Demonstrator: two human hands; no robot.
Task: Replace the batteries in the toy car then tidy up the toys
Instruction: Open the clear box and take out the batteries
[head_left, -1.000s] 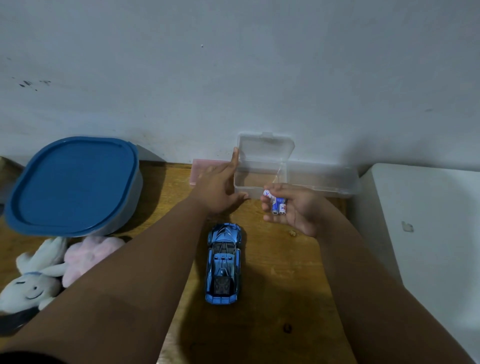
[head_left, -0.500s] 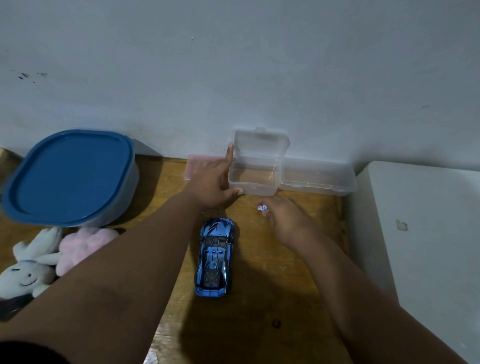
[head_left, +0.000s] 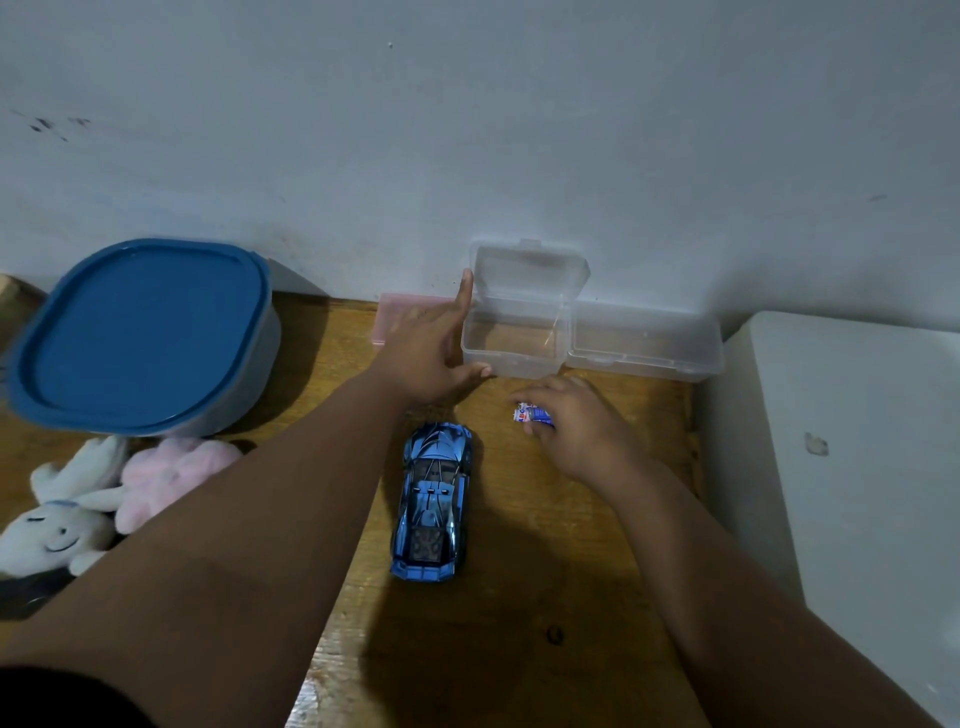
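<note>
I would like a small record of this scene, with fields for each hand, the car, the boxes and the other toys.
left hand: open, resting against the side of the clear box
right hand: closed on batteries, low over the table
toy car: blue, upright on the table, between the arms
clear box: lid up, looks empty
second clear box: beside it, by the wall
blue tub: lid on, left side
soft toys: white and pink, in front of the tub
</note>
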